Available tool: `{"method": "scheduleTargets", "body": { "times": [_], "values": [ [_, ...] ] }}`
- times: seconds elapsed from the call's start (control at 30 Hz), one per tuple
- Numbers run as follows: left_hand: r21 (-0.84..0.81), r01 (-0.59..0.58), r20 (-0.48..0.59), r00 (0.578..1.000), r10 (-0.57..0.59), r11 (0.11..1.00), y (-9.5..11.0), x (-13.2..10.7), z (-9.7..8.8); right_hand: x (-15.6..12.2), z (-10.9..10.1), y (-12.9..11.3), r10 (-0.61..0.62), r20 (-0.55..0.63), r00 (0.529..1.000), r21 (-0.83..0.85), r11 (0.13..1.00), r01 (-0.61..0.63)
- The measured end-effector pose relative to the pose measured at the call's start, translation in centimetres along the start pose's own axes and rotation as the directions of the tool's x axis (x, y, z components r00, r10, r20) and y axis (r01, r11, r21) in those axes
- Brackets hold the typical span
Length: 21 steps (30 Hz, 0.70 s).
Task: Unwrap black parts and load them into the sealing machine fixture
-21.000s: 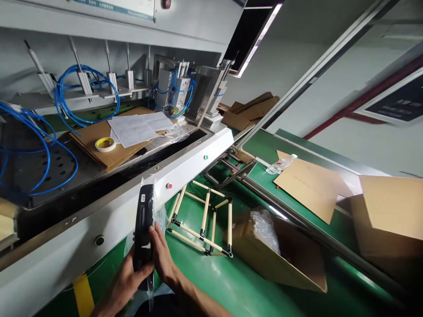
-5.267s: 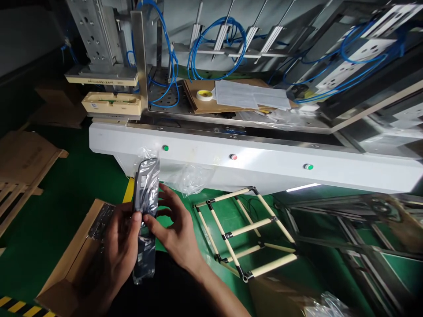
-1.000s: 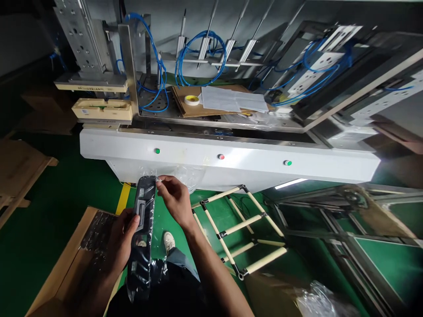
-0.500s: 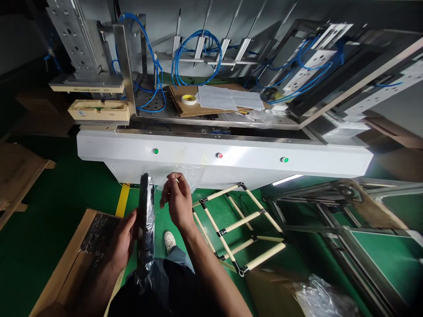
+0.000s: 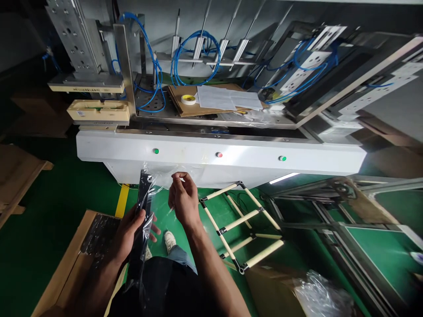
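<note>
Right hand [image 5: 184,198] moved rightward, above green floor [image 5: 82,185].

Metal tabletop [image 5: 165,115]: cardboard sheets [image 5: 191,110] near front edge, about midway along, bearing white papers [image 5: 216,97] and tape roll [image 5: 188,100]; clear plastic [image 5: 264,119] along front edge toward right end. Cream fixture block [image 5: 99,112] at left front corner. Green floor [image 5: 89,185] below front edge: yellow strip [image 5: 122,200], tube frame [image 5: 241,221], cartons [image 5: 68,255] either side.
</note>
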<state>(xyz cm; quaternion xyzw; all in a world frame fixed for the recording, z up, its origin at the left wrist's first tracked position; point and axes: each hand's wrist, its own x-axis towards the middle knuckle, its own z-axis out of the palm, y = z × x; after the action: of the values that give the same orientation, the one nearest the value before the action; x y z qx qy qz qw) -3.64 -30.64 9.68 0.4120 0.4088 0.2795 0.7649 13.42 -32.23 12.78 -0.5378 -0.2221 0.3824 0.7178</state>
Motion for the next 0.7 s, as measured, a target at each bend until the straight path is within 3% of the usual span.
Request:
{"method": "scheduleTargets", "body": {
  "times": [0.13, 0.4, 0.7],
  "values": [
    [-0.009, 0.005, -0.036, 0.999, -0.005, 1.0, 0.1, 0.0, -0.2, -0.3, 0.5, -0.2, -0.043, 0.005, 0.999, -0.024, 0.999, 0.044],
    [-0.147, 0.136, 0.079, 0.989, -0.125, 0.98, 0.5, -0.7, -0.8, -0.1, 1.2, -0.2, -0.04, 0.02, 0.999, -0.003, 0.999, 0.041],
    [-0.238, 0.102, 0.074, 0.993, -0.087, 0.966, 0.1, -2.3, -0.2, -1.0, 1.8, 0.1, -0.044, 0.046, 0.998, 0.056, 0.998, 0.042]
  ]
}}
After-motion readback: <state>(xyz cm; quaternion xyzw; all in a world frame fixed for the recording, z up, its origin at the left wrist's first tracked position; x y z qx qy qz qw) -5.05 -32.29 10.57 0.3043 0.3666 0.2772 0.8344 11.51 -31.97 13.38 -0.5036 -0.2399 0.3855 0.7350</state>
